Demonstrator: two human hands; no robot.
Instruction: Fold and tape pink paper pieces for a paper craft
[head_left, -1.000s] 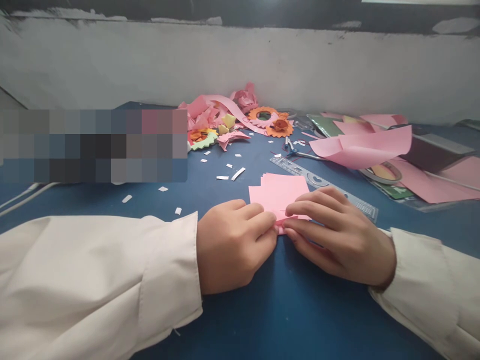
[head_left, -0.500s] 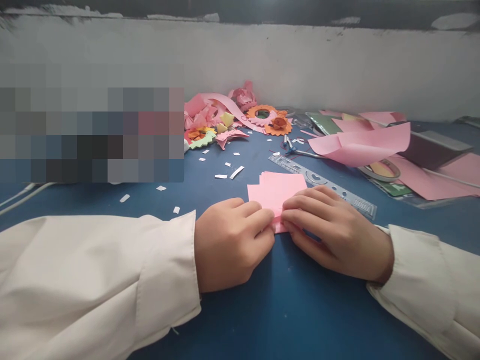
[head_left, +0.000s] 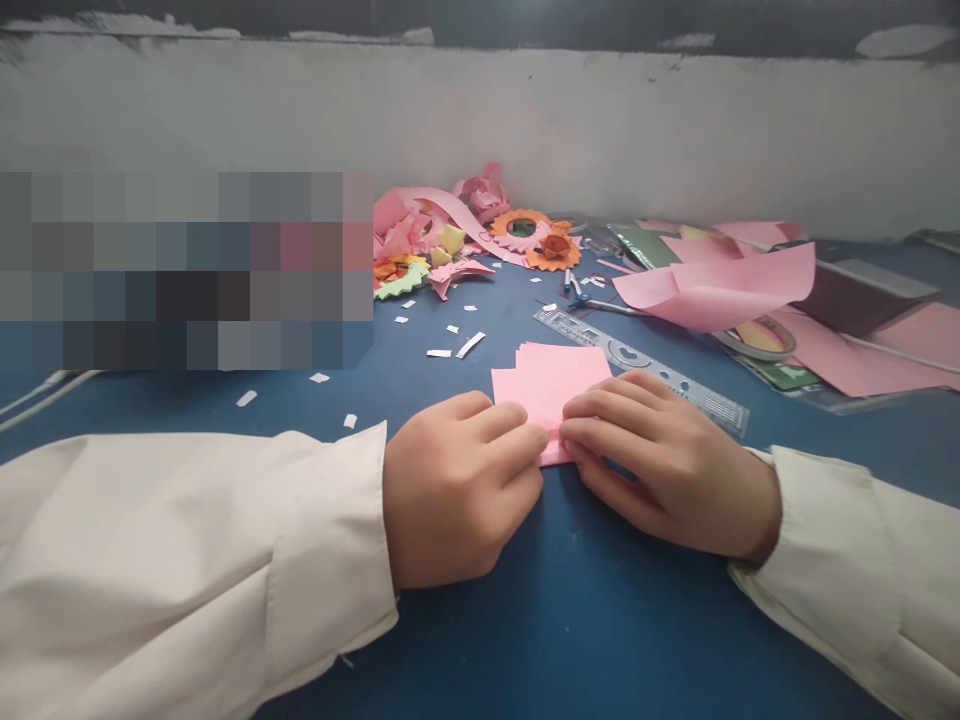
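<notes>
Pink paper stack [head_left: 551, 380] lies flat on the blue table [head_left: 600, 620], its near edge pinched from both sides: left hand [head_left: 457, 490] and right hand [head_left: 667, 465] each have fingertips clamped on it, meeting at the middle. Just behind sits a clear ruler [head_left: 645, 365], with paper flowers [head_left: 536, 240] and white scraps [head_left: 450, 350] farther back.

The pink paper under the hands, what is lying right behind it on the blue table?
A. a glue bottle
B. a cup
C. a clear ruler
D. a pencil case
C: a clear ruler lies slantwise on the blue table just behind the pink paper, which the left hand and right hand press at its near edge.
</notes>
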